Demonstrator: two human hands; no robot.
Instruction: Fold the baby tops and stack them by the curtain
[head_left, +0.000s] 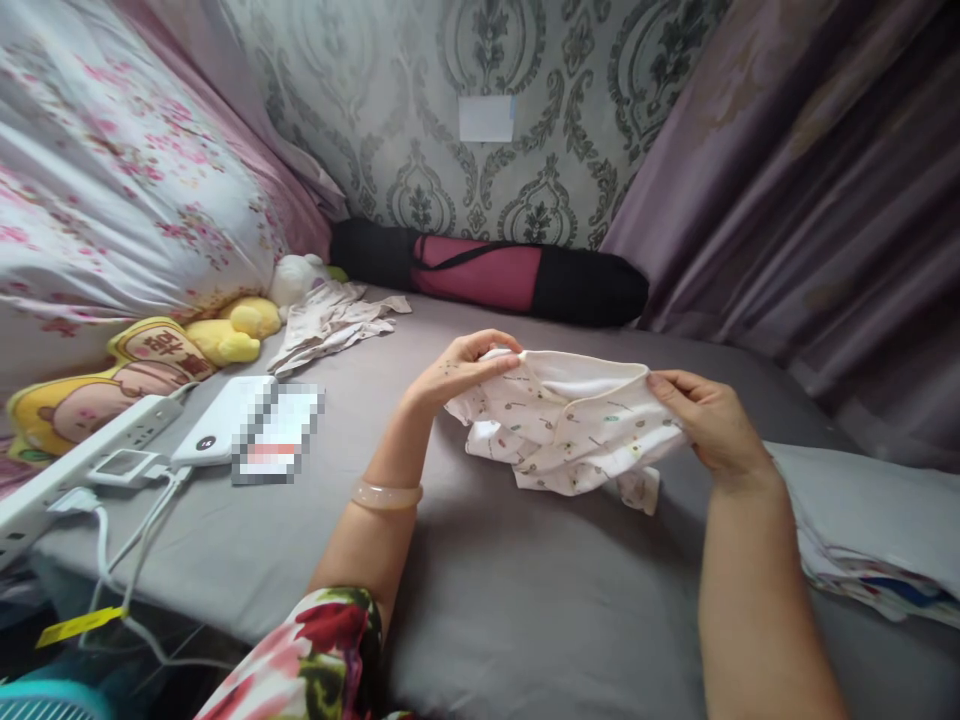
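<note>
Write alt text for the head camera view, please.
Two hands, left hand and right hand, hold up a small white printed garment above a grey bed sheet. Plush toys, a power strip and folded clothes lie around.

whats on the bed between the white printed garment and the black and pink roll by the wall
Nothing: in the head view only bare grey sheet lies between the garment and the roll.

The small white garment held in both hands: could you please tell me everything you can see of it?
The garment is small, white, soft-looking cloth printed with tiny coloured motifs. It is crumpled, with a plain white lining showing at its open top edge. The left hand and right hand pinch that edge at either end, stretching it just above the grey bed sheet; the lower folds hang loose.
</note>
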